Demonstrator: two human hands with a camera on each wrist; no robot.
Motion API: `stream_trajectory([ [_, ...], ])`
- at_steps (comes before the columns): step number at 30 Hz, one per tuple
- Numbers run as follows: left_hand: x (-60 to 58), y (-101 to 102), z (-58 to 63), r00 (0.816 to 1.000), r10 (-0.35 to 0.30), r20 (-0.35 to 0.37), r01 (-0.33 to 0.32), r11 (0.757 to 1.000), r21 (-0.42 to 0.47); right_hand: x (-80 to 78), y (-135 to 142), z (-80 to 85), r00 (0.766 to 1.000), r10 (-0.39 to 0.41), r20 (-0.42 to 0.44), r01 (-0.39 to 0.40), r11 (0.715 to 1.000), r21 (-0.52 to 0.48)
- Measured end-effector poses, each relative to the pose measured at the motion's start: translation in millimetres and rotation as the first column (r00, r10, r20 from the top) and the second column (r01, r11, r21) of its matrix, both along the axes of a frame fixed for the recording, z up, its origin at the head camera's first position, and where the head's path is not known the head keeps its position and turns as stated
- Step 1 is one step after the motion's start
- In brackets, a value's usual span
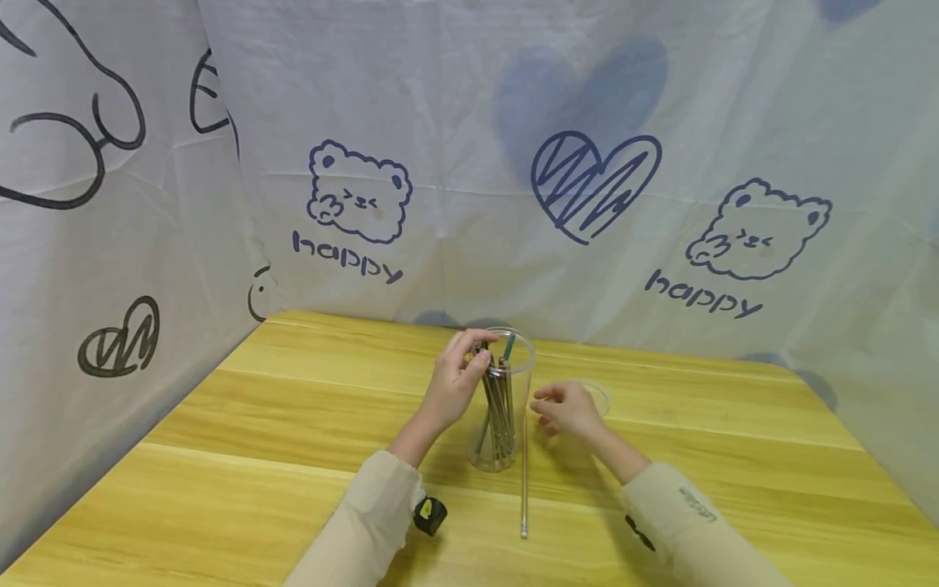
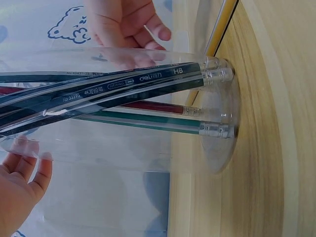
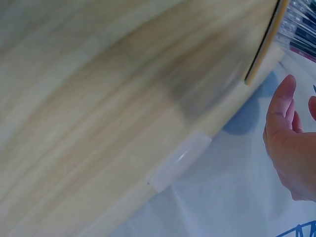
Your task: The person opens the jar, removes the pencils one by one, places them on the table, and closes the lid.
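Note:
A tall clear plastic cup [image 1: 531,352] stands upright on the table, with several pencils [image 1: 497,416] leaning inside. Dark HB pencils [image 2: 140,81], a green one [image 2: 163,123] and a red one show through its wall in the left wrist view. My left hand [image 1: 456,379] holds the cup near its rim, fingertips against the side. To the right of the cup is my right hand [image 1: 570,412], its fingers loosely bent with nothing between them. A single pencil [image 1: 524,481] lies between that hand and the cup, its eraser end toward me.
A clear round lid [image 1: 601,398] lies on the wooden table [image 1: 293,408] behind my right hand. White cloth [image 1: 469,228] printed with bears and hearts hangs at the table's back edge. A black strap piece [image 1: 429,516] hangs by the left cuff.

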State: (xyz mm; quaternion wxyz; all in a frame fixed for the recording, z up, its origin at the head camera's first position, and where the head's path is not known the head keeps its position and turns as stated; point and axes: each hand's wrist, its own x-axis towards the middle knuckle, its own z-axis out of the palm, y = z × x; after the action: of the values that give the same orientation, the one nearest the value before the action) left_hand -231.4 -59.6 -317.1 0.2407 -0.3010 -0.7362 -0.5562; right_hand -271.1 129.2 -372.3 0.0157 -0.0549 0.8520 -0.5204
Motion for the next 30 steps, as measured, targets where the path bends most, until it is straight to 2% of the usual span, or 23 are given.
stream_trajectory([
  [8, -1.3, 0, -0.7, 1.0, -0.003, -0.016, 0.003, 1.0, 0.001, 3.7, 3, 16.0, 1.0, 0.011, -0.027, -0.014, 0.995, -0.103],
  [15, -0.9, 0, 0.7, 1.0, -0.005, -0.018, 0.005, 1.0, 0.003, 4.5, 7, 29.1, 0.997, 0.007, -0.08, -0.015, 0.996, -0.093],
  [22, -1.0, 1, 1.0, 1.0, -0.01, -0.02, 0.01, 1.0, 0.002, 4.7, 13, 45.0, 0.993, 0.01, -0.121, -0.029, 0.988, -0.154],
  [30, -1.0, 0, 0.9, 1.0, -0.002, -0.015, 0.002, 1.0, 0.0, 13.1, 12, 71.4, 0.973, 0.014, -0.231, -0.057, 0.982, -0.18],
])
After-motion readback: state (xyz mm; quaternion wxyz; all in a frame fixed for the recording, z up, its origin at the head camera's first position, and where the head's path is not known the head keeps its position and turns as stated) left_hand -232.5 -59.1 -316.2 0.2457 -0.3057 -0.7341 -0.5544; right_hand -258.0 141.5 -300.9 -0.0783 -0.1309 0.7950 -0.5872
